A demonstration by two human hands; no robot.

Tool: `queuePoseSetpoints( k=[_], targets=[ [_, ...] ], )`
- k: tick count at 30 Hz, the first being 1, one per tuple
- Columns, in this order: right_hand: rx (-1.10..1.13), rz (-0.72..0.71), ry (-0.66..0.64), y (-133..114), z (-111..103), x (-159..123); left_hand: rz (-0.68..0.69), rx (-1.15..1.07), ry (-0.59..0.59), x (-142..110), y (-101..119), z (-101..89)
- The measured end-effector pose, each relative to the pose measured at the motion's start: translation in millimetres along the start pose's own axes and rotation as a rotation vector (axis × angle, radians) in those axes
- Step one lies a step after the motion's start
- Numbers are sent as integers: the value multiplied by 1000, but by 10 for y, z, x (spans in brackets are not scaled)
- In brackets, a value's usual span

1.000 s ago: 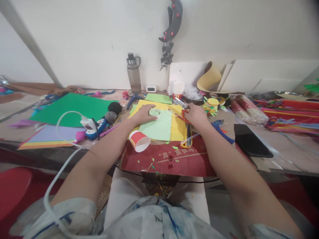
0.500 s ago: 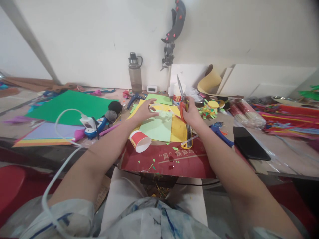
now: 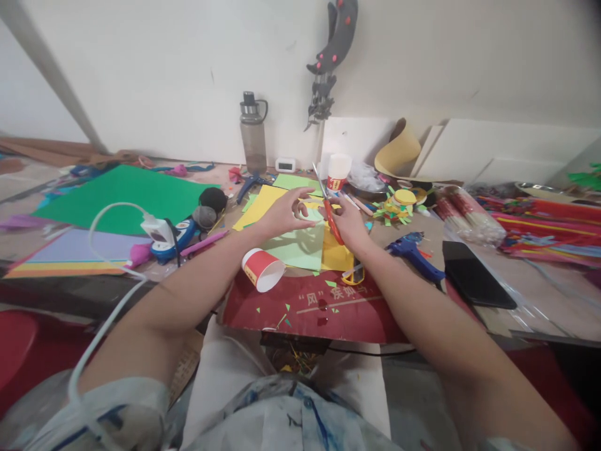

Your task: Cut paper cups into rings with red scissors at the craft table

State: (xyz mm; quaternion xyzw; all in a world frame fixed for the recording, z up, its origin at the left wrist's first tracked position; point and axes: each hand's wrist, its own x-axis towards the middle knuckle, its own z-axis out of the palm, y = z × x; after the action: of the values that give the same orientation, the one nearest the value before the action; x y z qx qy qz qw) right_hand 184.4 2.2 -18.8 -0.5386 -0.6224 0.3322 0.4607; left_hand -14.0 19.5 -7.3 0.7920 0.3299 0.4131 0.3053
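My left hand hovers over the light green paper, fingers curved and thumb apart from them. Something pale shows beside its fingertips, too indistinct to name. My right hand is closed around a pair of scissors with orange-red handles; the blades point up and away from me. Beneath the green paper is yellow paper, partly covered. A red and white paper cup lies on its side near my left forearm. Small green scraps dot the red board in front of me.
A blue glue gun and a black phone lie right of my right forearm. At the back stand a bottle and another paper cup. Green sheet and a power strip with white cable are on the left.
My right hand has come lower and nearer to my left, and the scissors have tilted further left. My left hand has shifted slightly right. The view has moved a little.
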Motion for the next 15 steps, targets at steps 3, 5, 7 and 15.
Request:
queuePoseSetpoints(
  k=[3, 5, 7, 15],
  targets=[
    [85, 95, 1, -62, 1, -30, -2, -90, -26, -2, 18, 12],
    [141, 123, -6, -107, -2, -46, -10, -214, -27, -5, 26, 16],
    [180, 137, -9, -139, -8, -60, -41, -324, -9, -13, 39, 21],
    [19, -95, 55, -146, 1, -151, -184, -393, 14, -60, 170, 107]
  ],
)
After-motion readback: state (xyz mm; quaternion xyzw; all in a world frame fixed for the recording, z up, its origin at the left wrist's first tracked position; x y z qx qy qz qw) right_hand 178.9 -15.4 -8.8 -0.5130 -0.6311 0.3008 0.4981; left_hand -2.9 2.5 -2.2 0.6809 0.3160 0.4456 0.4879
